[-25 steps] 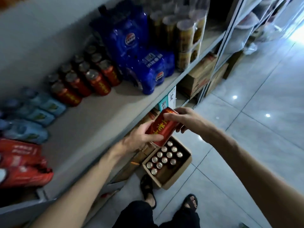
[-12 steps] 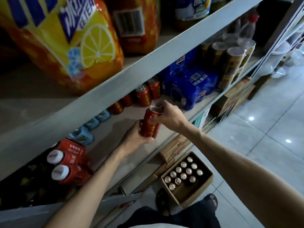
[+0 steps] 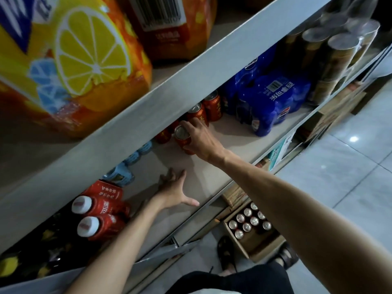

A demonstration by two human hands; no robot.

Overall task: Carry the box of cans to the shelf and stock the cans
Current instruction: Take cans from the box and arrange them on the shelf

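At your feet, on floor below shelf front edge: box (image 3: 265, 250), part full. Your left hand (image 3: 174, 192): fingers spread flat on shelf (image 3: 233, 143) near front edge, holding nothing. Your right hand (image 3: 199, 139): fingers wrapped round red can (image 3: 182, 135), mid-shelf, just beside red row (image 3: 213, 107). Risk: tilted release or knuckles nudging row; cans topple.

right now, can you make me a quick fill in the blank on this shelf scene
The right hand grips a ____ can on the shelf.
The left hand, fingers spread, holds ____.
The box stands on the ____.
Missing: red; nothing; floor.
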